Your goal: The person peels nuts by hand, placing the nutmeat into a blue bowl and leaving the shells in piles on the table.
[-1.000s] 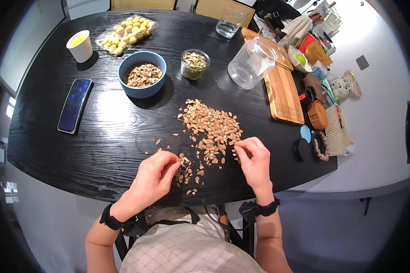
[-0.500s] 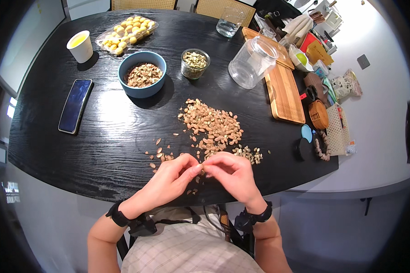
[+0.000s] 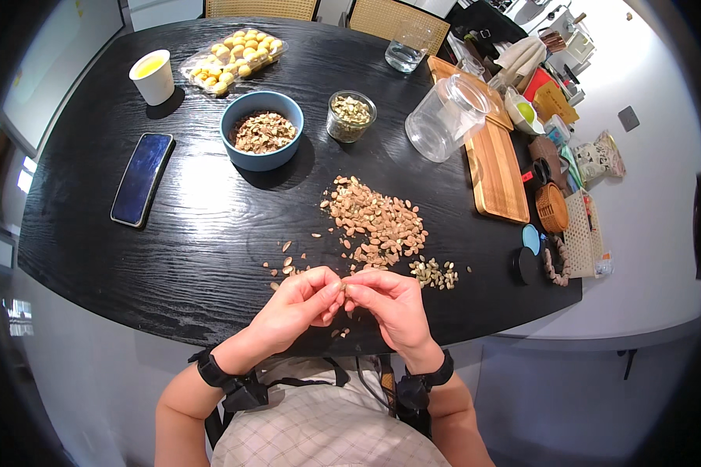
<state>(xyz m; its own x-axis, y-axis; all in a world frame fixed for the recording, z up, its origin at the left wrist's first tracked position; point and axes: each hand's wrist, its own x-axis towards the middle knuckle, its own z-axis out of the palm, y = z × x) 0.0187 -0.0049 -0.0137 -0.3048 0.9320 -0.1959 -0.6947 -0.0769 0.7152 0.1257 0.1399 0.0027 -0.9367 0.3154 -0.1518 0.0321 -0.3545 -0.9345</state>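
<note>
Close to the table's near edge, my left hand [image 3: 297, 309] and my right hand [image 3: 397, 310] meet fingertip to fingertip. Each is closed in a pinch, thumb against forefinger, on one small seed [image 3: 343, 286] between them, mostly covered by the fingers. Just beyond lies a loose heap of brown-shelled seeds [image 3: 378, 222]. A smaller heap of greenish kernels [image 3: 435, 274] sits beside my right hand. Scattered shell pieces [image 3: 288, 268] lie by my left hand, and a few more bits [image 3: 341, 333] are under my hands.
Farther off stand a blue bowl [image 3: 262, 160] of shells, a glass jar [image 3: 343, 130] of greenish kernels, and a clear plastic jar [image 3: 436, 124]. A phone [image 3: 142, 180], a paper cup [image 3: 156, 84] and a box of yellow balls [image 3: 234, 61] are left; wooden boards [image 3: 500, 175] lie right.
The view has shifted slightly, so the table's things appear farther right and a little lower. My hands still pinch together, with the right fingers now curled closer to the left.
</note>
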